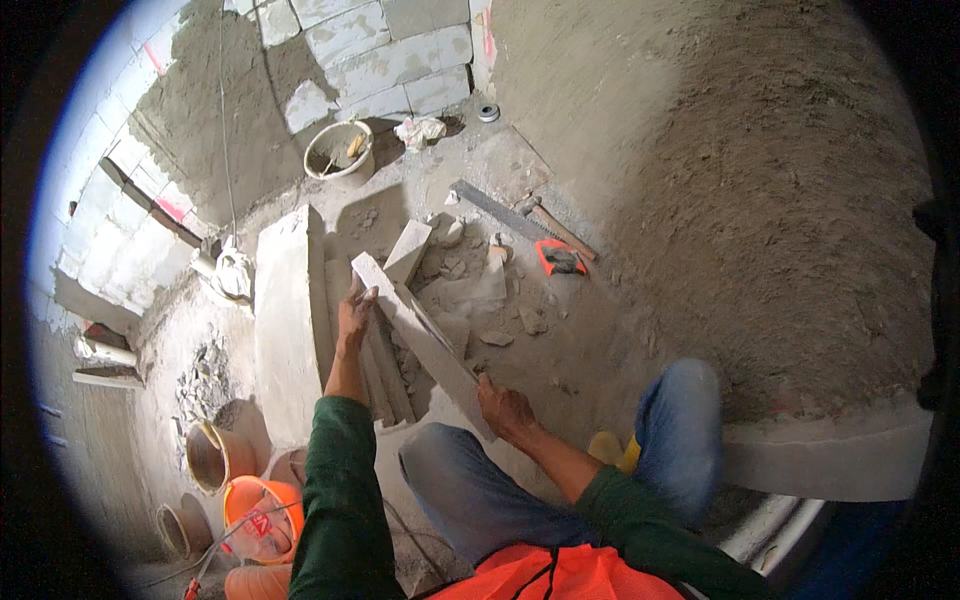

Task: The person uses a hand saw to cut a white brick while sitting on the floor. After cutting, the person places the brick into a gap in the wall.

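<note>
A long, pale strip of lightweight block lies slantwise in front of me, held between both hands. My left hand is closed round its far left end, thumb on top. Lower down the near right edge, my right hand grips the strip with fingers curled partly out of sight beneath it. Under and beyond the strip are broken block pieces, among them a short pale offcut. A large upright pale slab stands to the left of my left hand.
Ahead lie a handsaw with an orange grip and a wooden-handled hammer. A pale bucket holds tools near the back wall. An orange bucket, other pots and a cable are at lower left; a rough plastered wall rises at right.
</note>
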Demonstrator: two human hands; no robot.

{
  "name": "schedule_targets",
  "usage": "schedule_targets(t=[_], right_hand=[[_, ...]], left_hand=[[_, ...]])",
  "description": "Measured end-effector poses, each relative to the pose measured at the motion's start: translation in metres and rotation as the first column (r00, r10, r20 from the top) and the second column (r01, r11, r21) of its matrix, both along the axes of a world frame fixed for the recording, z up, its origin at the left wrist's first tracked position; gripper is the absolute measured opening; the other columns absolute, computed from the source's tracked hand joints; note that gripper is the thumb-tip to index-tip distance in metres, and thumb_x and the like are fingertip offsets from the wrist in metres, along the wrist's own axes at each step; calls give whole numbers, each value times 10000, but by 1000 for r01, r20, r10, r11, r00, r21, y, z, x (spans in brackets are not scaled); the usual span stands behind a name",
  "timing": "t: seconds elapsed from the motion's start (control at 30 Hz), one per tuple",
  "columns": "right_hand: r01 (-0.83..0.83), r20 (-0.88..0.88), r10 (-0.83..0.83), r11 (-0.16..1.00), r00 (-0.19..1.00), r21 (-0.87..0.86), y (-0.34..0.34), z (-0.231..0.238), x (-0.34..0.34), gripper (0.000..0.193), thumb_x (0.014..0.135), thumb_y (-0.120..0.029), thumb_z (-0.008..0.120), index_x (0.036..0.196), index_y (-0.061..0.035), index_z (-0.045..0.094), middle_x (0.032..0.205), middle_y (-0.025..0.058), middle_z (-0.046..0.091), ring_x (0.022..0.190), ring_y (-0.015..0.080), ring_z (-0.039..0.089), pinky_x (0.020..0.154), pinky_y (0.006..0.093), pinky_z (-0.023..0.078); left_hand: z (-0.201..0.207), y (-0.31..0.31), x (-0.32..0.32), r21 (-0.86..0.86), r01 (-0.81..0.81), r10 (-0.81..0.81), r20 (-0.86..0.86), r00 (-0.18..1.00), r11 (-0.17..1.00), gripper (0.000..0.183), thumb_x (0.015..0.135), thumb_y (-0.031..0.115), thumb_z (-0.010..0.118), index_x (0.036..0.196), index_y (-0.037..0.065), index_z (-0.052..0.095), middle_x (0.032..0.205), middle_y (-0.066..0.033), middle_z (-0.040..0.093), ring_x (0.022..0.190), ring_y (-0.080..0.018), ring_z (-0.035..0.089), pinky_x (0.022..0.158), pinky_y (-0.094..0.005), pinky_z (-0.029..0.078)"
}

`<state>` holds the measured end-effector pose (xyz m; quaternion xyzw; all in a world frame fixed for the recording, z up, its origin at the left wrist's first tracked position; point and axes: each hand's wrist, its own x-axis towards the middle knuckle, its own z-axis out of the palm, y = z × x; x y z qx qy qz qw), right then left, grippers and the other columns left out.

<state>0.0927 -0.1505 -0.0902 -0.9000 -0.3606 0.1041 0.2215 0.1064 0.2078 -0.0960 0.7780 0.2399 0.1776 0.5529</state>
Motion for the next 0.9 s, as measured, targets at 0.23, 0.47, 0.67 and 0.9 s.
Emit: schedule_targets(t=[0.23, 0.47, 0.67, 0.9], right_hand=[[60, 0, -65, 919, 998, 389, -4, 6, 12, 407, 1014, -259, 460, 1333, -7, 434, 725, 213, 657, 602, 398, 652, 557, 487, 531], [65, -157, -67, 998, 985, -22, -10, 4, 1, 359, 1027, -284, 477, 1176, 37, 539, 621, 197, 603, 541, 379, 639, 511, 480, 496], [95, -15, -98, 893, 995, 440, -10, 4, 5, 410, 1028, -306, 470, 1267, 25, 505, 694, 245, 647, 651, 389, 686, 561, 488, 514], [42, -43, -41, 999, 998, 8, -15, -12, -5, 471, 1005, -277, 515, 1303, 87, 494, 614, 202, 615, 515, 363, 627, 501, 462, 502]], left_hand=[[0, -2, 0, -68, -60, 52, -119, 991, 996, 763, 942, 299, 663, 1539, 26, 274, 1322, -212, 600, 1162, -268, 606, 992, -331, 441], [-10, 9, 9, 8, -39, 39, -42, 998, 999, 747, 947, 301, 664, 1539, 38, 291, 1347, -206, 579, 1176, -245, 579, 992, -326, 437], [-12, 5, -1, -147, -22, 16, -40, 999, 989, 759, 951, 300, 672, 1546, 49, 275, 1335, -196, 583, 1191, -239, 559, 1004, -328, 428], [4, 0, 3, -43, -48, 44, -75, 996, 998, 784, 936, 345, 681, 1547, 59, 281, 1239, -199, 648, 1120, -249, 605, 973, -323, 446]])
